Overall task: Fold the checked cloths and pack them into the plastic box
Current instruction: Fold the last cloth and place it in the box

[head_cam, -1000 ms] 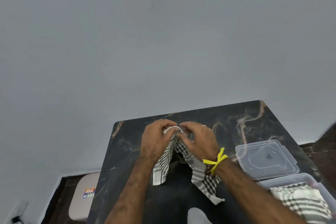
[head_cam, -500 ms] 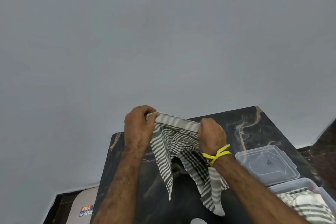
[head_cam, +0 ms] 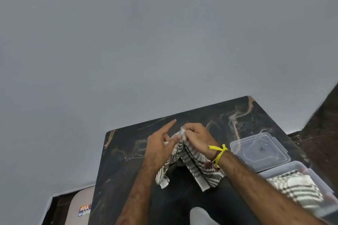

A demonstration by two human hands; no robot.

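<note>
The right hand (head_cam: 196, 138) is clenched round the gathered top of a checked cloth (head_cam: 192, 164), its fingers curled tight over the bunched white edge, holding it above the table (head_cam: 128, 151). The left hand (head_cam: 161, 149), just at its 9 o'clock side, is much looser: the index finger points straight out toward 1 o'clock, while the other fingers and thumb seem to nip the same bunched edge from the left, though motion blur makes it hard to tell how firmly. The cloth is soft woven fabric in grey and white stripes and checks; it hangs from the hands in two drooping tails, one toward 7 o'clock under the left wrist, the other toward 5 o'clock under the right forearm, which hides part of it. A yellow thread band (head_cam: 218, 153) is knotted round the right wrist, with a darker band beside it. The table is a glossy black slab with pale and rusty veining and rounded corners. At 3 o'clock from the hands lies a clear plastic lid (head_cam: 259, 149), flat, with rounded corners and snap tabs. Touching it at its 5 o'clock side is the plastic box (head_cam: 311, 171), translucent, with a folded cloth (head_cam: 296, 190) of the same check lying inside; the box is cut off by the frame's right edge. At the bottom edge, around 6 o'clock, a pale rounded shape (head_cam: 200, 215) is cut off and unclear. At 8 o'clock, beside the table, stands a beige stool (head_cam: 80, 204) with a coloured sticker, partly hidden.
</note>
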